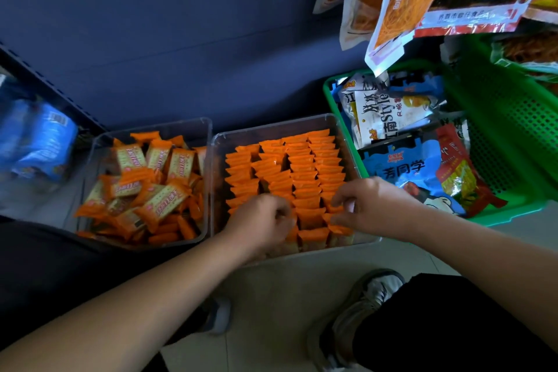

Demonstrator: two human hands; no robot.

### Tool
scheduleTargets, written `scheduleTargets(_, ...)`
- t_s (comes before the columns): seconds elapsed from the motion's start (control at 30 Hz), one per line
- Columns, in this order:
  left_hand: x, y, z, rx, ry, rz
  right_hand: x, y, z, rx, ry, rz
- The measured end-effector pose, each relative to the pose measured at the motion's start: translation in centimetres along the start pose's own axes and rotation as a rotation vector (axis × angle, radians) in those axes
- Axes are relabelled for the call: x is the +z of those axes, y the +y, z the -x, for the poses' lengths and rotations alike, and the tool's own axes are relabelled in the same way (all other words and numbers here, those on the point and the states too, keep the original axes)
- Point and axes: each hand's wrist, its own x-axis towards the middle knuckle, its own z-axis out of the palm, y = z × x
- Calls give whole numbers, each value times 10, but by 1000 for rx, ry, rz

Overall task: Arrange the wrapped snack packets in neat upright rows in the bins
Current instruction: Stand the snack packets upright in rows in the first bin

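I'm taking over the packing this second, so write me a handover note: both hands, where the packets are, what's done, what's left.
Left hand: fingers curled down into the near rows of the right bin; whether it holds a packet is hidden.
Right hand: pinches an orange packet at the near right row.
Done: upright packets fill most of the right bin in several rows.
Left: loose packets lie heaped in the left bin, unsorted.

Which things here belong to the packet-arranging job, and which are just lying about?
In the job: upright packets, right bin, loose packets, left bin, left hand, right hand.
Lying about: green basket, bagged snacks, hanging bags, blue packs, shoe.
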Motion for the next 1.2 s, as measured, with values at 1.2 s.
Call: scheduleTargets(1.2,-111,-149,49,-108,119,58,38,-112,-132,-124,-54,331)
